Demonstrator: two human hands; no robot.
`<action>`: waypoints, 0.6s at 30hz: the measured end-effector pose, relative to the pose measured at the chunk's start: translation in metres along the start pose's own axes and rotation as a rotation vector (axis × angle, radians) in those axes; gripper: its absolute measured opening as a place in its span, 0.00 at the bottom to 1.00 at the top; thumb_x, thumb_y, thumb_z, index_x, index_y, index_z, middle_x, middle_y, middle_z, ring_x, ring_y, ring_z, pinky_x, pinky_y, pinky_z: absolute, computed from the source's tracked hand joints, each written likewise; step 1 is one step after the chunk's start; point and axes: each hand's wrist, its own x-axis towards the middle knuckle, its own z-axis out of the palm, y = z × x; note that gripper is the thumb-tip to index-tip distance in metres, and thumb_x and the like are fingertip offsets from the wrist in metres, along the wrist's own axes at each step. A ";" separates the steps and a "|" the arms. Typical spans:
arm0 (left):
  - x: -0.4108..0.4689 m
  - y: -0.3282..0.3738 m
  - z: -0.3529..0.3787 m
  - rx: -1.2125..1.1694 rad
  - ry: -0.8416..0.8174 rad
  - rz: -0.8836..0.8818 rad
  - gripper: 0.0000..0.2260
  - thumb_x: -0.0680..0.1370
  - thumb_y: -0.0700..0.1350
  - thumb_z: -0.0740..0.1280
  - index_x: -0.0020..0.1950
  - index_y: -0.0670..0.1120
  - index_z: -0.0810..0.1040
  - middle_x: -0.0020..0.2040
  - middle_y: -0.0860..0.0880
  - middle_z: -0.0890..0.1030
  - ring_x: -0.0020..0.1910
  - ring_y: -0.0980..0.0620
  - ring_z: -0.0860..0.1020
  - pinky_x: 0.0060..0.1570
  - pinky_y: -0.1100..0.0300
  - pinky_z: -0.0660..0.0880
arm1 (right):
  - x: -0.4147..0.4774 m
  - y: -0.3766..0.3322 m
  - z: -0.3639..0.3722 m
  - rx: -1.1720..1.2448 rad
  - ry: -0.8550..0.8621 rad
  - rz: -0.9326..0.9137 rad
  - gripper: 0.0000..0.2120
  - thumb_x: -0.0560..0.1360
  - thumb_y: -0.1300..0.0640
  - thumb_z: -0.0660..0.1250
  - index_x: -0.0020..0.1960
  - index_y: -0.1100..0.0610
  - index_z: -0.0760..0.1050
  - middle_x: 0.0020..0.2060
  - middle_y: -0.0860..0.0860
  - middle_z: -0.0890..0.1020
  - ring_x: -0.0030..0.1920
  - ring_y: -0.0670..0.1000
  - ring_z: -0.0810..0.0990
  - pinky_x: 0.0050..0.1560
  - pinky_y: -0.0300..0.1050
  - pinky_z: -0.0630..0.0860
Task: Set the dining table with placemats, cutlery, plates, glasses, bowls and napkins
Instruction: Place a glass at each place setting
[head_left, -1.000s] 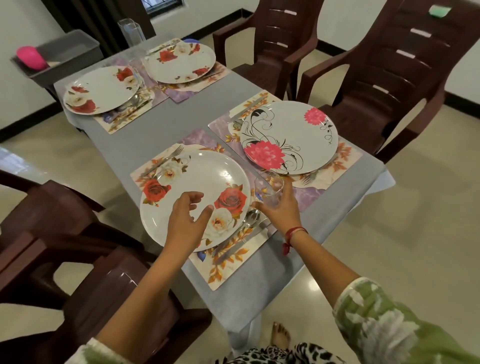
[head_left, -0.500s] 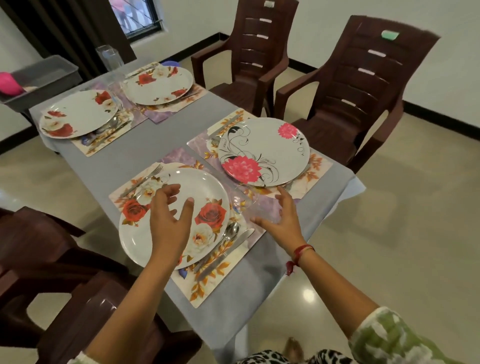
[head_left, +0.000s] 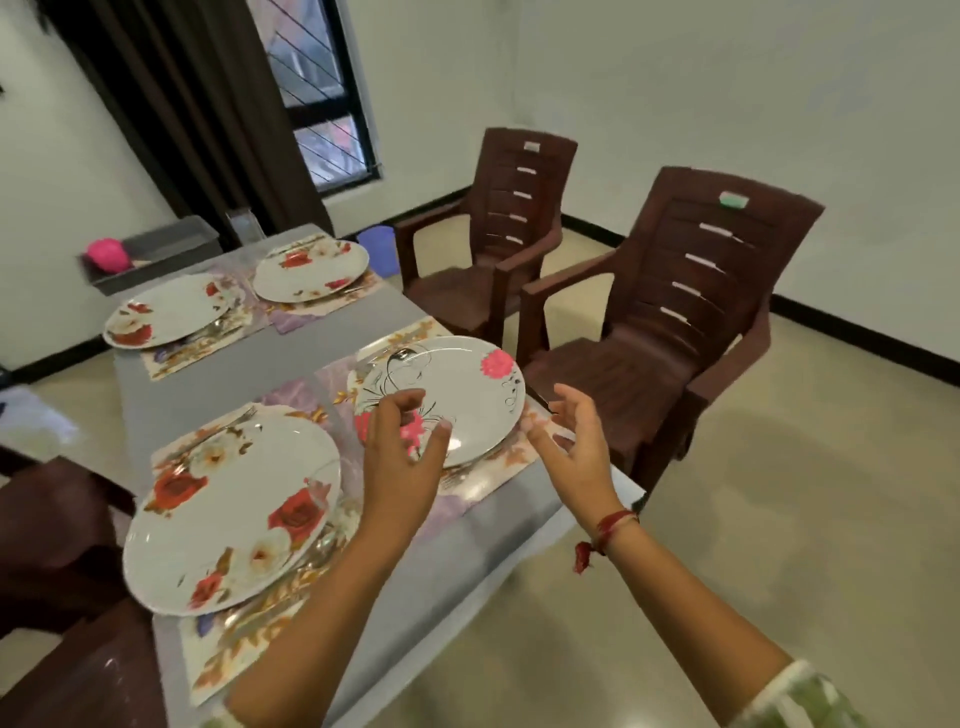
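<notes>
Four floral plates lie on placemats on the grey table (head_left: 291, 364). The near plate with red roses (head_left: 228, 509) has a clear glass (head_left: 318, 491) standing at its right rim and a spoon (head_left: 332, 540) beside it. My left hand (head_left: 400, 447) hovers over the near edge of the plate with the pink flower (head_left: 462, 389), fingers loosely curled and holding nothing. To its right, my right hand (head_left: 576, 441) hangs relaxed and empty above the table's right edge. Two more plates (head_left: 166, 312) (head_left: 311, 265) sit at the far end.
Two brown plastic chairs (head_left: 498, 234) (head_left: 675, 322) stand along the table's right side, and dark chairs (head_left: 52, 519) on the left. A grey bin (head_left: 156, 249) with a pink object (head_left: 106, 254) sits beyond the far end, near a clear glass (head_left: 244, 223). A blue bucket (head_left: 379, 249) stands on the floor.
My right hand let go of the glass beside the near plate. Both hands rose and moved right, towards the pink-flower plate, and my view lifted.
</notes>
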 end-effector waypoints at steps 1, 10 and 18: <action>-0.003 0.007 0.010 0.009 -0.002 -0.002 0.16 0.76 0.41 0.69 0.61 0.51 0.70 0.58 0.53 0.74 0.58 0.52 0.73 0.59 0.53 0.73 | 0.005 0.000 -0.009 -0.011 -0.015 -0.009 0.23 0.74 0.51 0.69 0.67 0.52 0.66 0.60 0.50 0.72 0.55 0.40 0.73 0.48 0.25 0.71; 0.003 0.052 0.132 0.083 0.025 -0.036 0.18 0.76 0.44 0.69 0.62 0.52 0.67 0.61 0.53 0.71 0.59 0.54 0.71 0.52 0.62 0.69 | 0.069 0.012 -0.116 0.093 -0.039 -0.036 0.20 0.75 0.54 0.68 0.65 0.48 0.68 0.57 0.48 0.73 0.58 0.44 0.73 0.52 0.31 0.72; 0.075 0.082 0.325 -0.020 -0.007 -0.011 0.18 0.76 0.44 0.70 0.62 0.53 0.69 0.60 0.52 0.72 0.55 0.58 0.72 0.51 0.63 0.72 | 0.203 0.067 -0.252 0.101 0.066 -0.077 0.19 0.75 0.55 0.69 0.64 0.49 0.69 0.55 0.48 0.75 0.56 0.40 0.74 0.51 0.32 0.73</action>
